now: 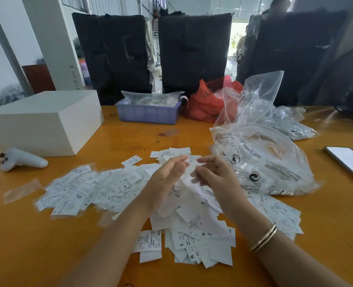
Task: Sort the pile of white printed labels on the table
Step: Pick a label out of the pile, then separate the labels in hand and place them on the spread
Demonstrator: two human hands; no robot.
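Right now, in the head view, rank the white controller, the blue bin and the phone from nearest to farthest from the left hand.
1. Blue bin, beyond the left hand, at the table's far side.
2. White controller, off to the left.
3. Phone, far right, past the right hand.

The first two are fairly close to call.

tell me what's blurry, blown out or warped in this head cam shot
Head view: the doorway behind the black bales is blown out by daylight; the phone screen glares white; wide-angle warping bends the pillar and table edges; the left hand and right hand are slightly motion-blurred, while the label pile print nearby stays partly readable.
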